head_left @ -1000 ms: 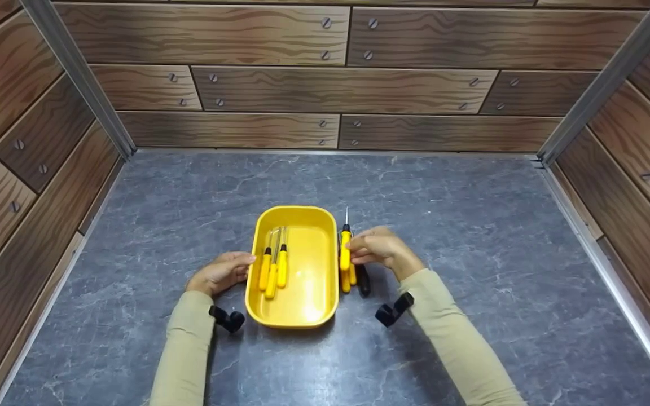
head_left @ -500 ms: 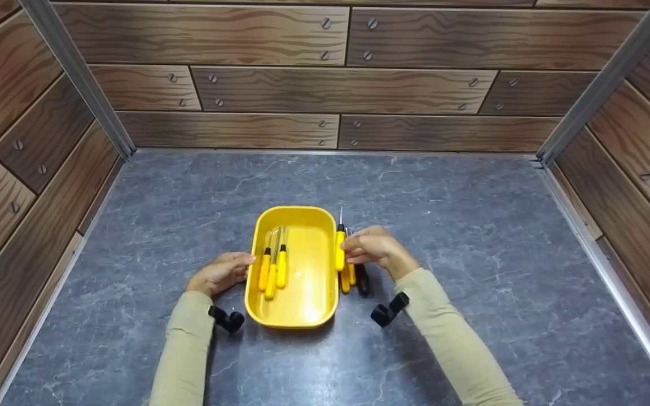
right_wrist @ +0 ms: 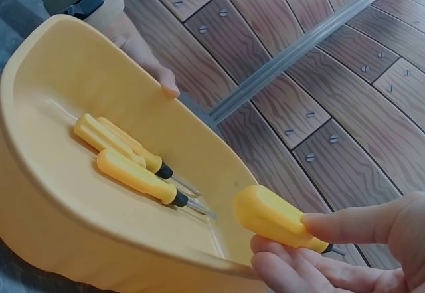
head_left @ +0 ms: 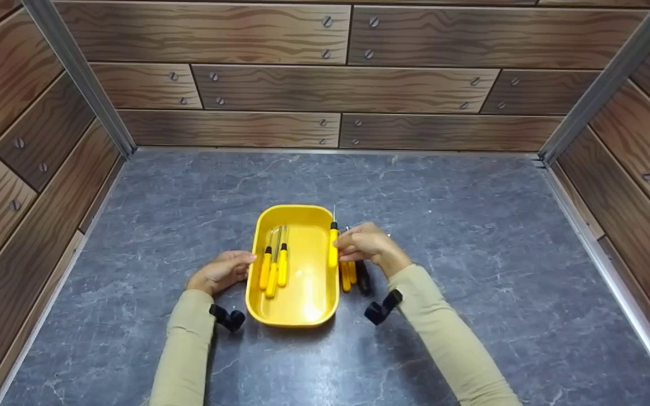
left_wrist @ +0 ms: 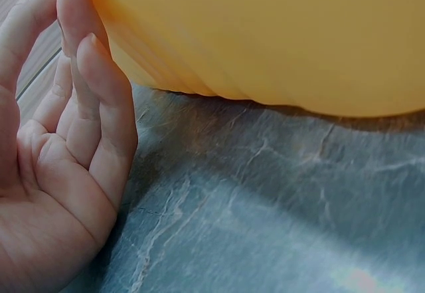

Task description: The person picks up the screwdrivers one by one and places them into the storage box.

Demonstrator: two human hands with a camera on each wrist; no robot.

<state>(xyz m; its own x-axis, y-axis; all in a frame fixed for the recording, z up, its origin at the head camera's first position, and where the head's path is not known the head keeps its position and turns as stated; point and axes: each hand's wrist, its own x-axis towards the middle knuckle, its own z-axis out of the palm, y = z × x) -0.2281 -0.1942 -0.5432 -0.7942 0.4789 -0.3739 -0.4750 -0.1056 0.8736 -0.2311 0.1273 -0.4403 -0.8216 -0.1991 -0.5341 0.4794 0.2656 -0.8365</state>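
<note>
A yellow tray (head_left: 305, 307) sits on the grey surface, with three yellow-handled screwdrivers (head_left: 273, 272) lying side by side along its left part. My left hand (head_left: 220, 273) pinches the tray's left rim between thumb and fingers; in the left wrist view that hand (left_wrist: 73, 147) is close to the tray's outer wall (left_wrist: 265, 40). Above the right rim, my right hand (head_left: 371, 243) holds another screwdriver (head_left: 333, 248) by its yellow handle, shaft pointing away. From the right wrist, this screwdriver (right_wrist: 275, 218) shows between thumb and fingers, apart from the ones in the tray.
Just right of the tray, partly under my right hand, lie more yellow handles (head_left: 348, 276) and a black handle (head_left: 363, 277). Wood-patterned walls (head_left: 280, 87) with metal edge strips (head_left: 613, 270) enclose the surface at the back and both sides.
My right hand has moved left with the screwdriver, from over the tools beside the tray to over its right rim. My left hand and the tray have stayed put.
</note>
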